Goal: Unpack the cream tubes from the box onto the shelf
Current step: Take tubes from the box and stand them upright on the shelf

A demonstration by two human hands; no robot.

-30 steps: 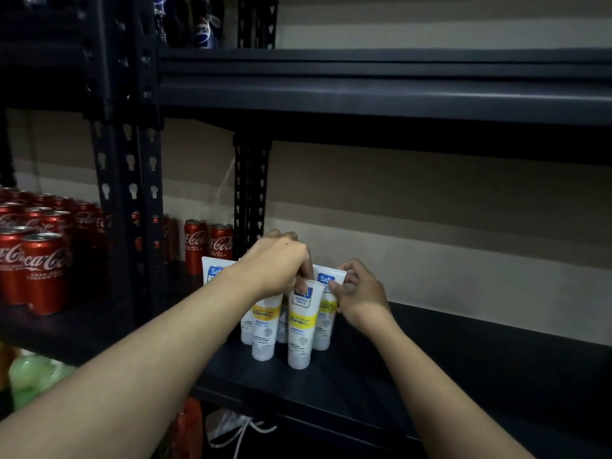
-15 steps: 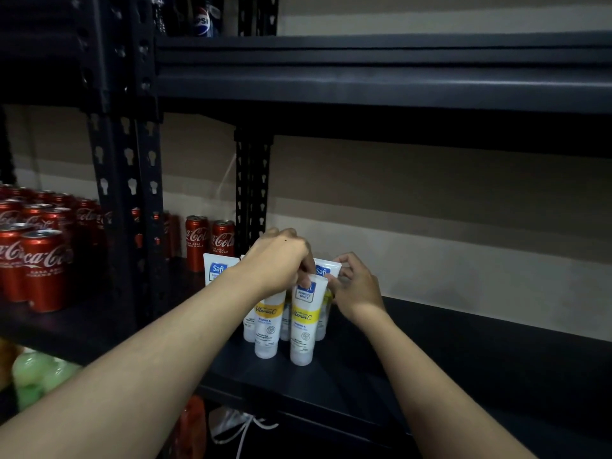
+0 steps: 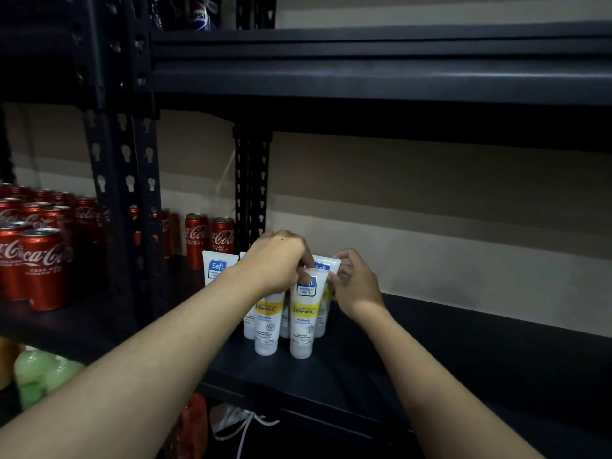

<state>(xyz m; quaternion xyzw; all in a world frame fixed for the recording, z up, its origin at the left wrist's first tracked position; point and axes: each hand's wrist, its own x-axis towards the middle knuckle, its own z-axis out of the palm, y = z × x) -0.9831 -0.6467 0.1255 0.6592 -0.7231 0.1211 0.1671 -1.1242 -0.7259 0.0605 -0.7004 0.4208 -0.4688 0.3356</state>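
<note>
A cluster of white cream tubes [image 3: 266,326] with yellow bands stands cap-down on the dark metal shelf [image 3: 463,342], near its front edge and just right of the perforated post [image 3: 251,180]. Taking that cluster as the middle of the dial, the left hand [image 3: 275,260] comes in from seven o'clock and lies over the tube tops, knuckles up and fingers curled downward, its fingertips pinching the flat crimped end of the front right tube [image 3: 303,323]. The right hand [image 3: 356,286] reaches in from four o'clock; its fingers are curled round the upper corner of the rear right tube [image 3: 326,265], while its thumb touches the edge of the front right tube. The left-hand tube [image 3: 217,268] at ten o'clock shows its blue label clear of both hands, and the other tubes in the middle are mostly hidden behind the left wrist. Red cola cans [image 3: 43,260] fill the neighbouring bay at nine o'clock, with two more cans [image 3: 210,236] at eleven o'clock just behind the tubes. At twelve o'clock runs the upper shelf beam [image 3: 364,71], and a Pepsi bottle [image 3: 198,14] stands above it toward eleven. Down at eight o'clock lie pale green packs [image 3: 39,376], too dim to identify, and a white cord [image 3: 245,425] hangs at six o'clock under the shelf
</note>
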